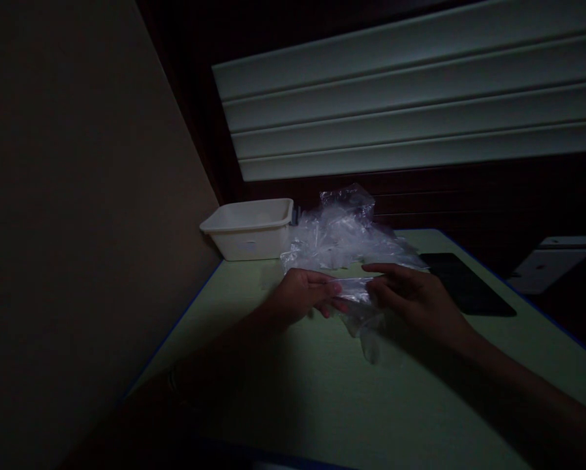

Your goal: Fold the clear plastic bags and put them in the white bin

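Between my two hands a clear plastic bag (355, 289) is stretched above the table. My left hand (305, 292) pinches its left end between thumb and fingers. At the other end, my right hand (404, 290) grips the plastic with thumb and bent fingers, while its index finger reaches out over the top. Below the hands, a thin see-through piece of plastic (370, 343) hangs or lies near the tabletop; I cannot tell whether it is part of the same bag. Just behind sits a loose heap of clear plastic bags (339, 228).
A white plastic basin (254, 245) stands at the back left, beside the heap. To the right lies a dark flat tablet-like slab (466, 284). The pale green table (254, 405) has a blue edge. A wall rises on the left, and white items (542, 264) stand beyond the right edge.
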Motion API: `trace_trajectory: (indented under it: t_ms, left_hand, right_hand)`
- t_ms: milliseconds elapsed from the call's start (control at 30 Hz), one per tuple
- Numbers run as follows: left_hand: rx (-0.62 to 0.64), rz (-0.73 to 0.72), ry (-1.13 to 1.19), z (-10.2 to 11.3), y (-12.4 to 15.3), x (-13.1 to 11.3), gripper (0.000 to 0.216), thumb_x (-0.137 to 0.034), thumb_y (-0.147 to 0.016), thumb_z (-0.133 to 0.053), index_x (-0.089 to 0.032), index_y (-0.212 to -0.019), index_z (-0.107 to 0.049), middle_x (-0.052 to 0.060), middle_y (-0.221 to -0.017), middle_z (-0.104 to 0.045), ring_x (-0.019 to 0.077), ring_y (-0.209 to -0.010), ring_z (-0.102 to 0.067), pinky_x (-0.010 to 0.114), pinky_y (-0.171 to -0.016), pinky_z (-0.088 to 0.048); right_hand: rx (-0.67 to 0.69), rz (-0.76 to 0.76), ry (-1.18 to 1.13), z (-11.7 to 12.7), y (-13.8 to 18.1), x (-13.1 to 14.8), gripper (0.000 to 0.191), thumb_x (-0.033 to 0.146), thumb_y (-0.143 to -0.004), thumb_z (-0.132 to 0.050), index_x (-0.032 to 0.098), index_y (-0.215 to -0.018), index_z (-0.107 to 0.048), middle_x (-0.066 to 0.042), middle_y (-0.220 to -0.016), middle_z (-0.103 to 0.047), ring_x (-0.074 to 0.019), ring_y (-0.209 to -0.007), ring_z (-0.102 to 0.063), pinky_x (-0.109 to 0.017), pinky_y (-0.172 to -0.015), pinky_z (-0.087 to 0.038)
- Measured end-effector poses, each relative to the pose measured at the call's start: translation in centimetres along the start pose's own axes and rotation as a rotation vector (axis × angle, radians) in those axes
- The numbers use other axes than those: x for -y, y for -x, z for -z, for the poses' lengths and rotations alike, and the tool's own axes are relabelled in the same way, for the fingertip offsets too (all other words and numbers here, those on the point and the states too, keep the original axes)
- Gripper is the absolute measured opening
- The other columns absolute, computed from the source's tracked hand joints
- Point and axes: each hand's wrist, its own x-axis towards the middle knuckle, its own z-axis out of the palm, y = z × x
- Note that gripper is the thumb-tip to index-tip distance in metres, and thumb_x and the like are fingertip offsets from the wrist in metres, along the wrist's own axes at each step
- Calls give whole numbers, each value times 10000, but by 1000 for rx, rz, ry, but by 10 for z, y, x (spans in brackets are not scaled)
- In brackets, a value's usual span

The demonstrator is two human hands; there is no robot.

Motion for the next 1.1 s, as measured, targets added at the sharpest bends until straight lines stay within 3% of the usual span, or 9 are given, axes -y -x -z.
trace_trajectory:
  t_ms: [133, 333, 500, 733, 900, 1000, 1100]
  left_hand:
    - [6, -18, -9, 1, 0, -1, 269, -350, -774, -711, -101, -877, -703, 117, -808, -737, 156, -644, -687, 203, -489, -476]
    - [-1, -22, -33, 1, 0, -3, 260, -339, -773, -708, -96, -868, -709, 113, -775, -734, 153, -623, -681, 200, -477, -469]
    - [2, -12, -33, 3, -1, -1, 279, -352, -766, -710, -94, -872, -706, 116, -803, -738, 145, -599, -678, 191, -458, -467]
    - [21, -5, 0, 4, -1, 1, 344, -405, -747, -722, -82, -860, -695, 144, -894, -733, 175, -655, -699, 198, -455, -476]
    - [13, -2, -26, 4, -1, 1, 329, -400, -765, -710, -89, -869, -694, 128, -824, -737, 162, -633, -693, 197, -469, -483]
    - [2, -10, -26, 4, -1, 1, 327, -400, -763, -710, -91, -867, -689, 122, -804, -737, 162, -631, -693, 199, -474, -488]
    - [-7, -12, -11, 4, -2, 1, 329, -393, -755, -718, -86, -868, -683, 123, -796, -735, 173, -648, -699, 195, -462, -482]
  right_hand:
    - [11, -111, -82, 0, -3, 2, 278, 405, -791, -661, 206, -980, -703, -22, -720, -677, -162, -620, -589, -290, -582, -452]
    - [92, -142, -185, -1, -3, 8, 171, 383, -771, -676, 225, -811, -728, 0, -636, -645, -143, -572, -546, -279, -557, -422]
    - [98, -151, -233, -2, -4, 12, 298, 435, -733, -701, 199, -556, -660, 4, -553, -579, -121, -518, -489, -268, -528, -386]
    - [118, -175, -283, -2, -5, 9, 298, 453, -718, -719, 181, -601, -685, 2, -574, -607, -114, -526, -494, -256, -528, -380]
    - [95, -142, -250, -1, -5, 8, 255, 418, -754, -691, 188, -643, -699, -7, -583, -612, -124, -526, -513, -270, -527, -401]
    - [101, -145, -261, -2, -4, 8, 207, 383, -747, -700, 178, -759, -724, -18, -619, -647, -131, -538, -543, -279, -544, -428]
    - [118, -208, -348, -4, -2, 4, 283, 340, -734, -721, 166, -957, -715, -36, -664, -688, -143, -554, -577, -294, -566, -447]
